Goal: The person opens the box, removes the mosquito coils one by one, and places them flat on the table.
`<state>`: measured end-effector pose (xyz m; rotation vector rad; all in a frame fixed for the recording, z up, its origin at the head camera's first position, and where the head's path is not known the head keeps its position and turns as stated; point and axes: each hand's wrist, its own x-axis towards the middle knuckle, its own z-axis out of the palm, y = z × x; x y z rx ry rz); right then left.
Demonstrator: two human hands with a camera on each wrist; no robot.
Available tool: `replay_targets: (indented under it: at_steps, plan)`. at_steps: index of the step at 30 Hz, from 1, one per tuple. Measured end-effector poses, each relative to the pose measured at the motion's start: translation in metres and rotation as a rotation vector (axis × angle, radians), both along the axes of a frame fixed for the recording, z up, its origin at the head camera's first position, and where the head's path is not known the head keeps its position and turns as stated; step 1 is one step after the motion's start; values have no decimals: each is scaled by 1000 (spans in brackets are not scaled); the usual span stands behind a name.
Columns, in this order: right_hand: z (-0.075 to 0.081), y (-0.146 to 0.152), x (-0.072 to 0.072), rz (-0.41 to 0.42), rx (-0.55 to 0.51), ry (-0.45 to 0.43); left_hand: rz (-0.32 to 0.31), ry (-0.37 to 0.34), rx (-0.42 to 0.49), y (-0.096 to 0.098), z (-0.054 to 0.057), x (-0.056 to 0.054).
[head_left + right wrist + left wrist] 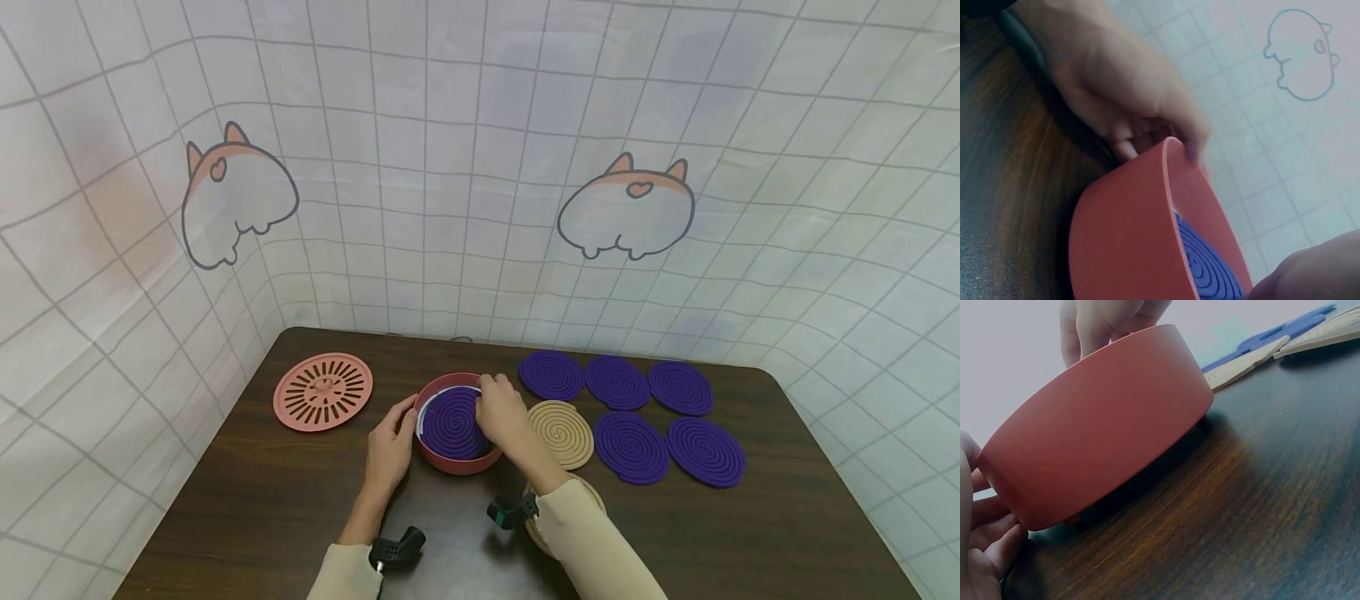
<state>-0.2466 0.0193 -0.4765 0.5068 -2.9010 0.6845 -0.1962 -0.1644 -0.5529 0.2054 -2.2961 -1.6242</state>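
A round red box (459, 464) with a low wall sits near the middle of the table. My left hand (392, 446) grips its left side, thumb at the rim and fingers along the outside, as the right wrist view shows of this left hand (1129, 84). Inside lies a purple spiral coaster (453, 423), with a white strip showing along its upper left edge. My right hand (504, 410) reaches over the box's right rim and pinches the coaster at its right edge; those fingertips are partly hidden by the box wall in the left wrist view.
Left of the box lies a pink slotted lid (322, 392). Several purple spiral coasters (632, 447) and one beige spiral coaster (561, 434) lie flat to the right. A beige round piece (590, 492) is partly covered by my right forearm. A patterned cloth (480, 192) hangs behind the table.
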Motion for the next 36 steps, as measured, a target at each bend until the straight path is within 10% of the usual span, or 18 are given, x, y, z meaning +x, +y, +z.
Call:
replay_targets:
  at_steps: [26, 36]
  plan:
    - [13, 38, -15, 285, -350, -400, 10, 4, -7, 0, 0, -1]
    - [12, 43, -13, 272, -378, -462, 6, 10, -11, 0, 1, 0]
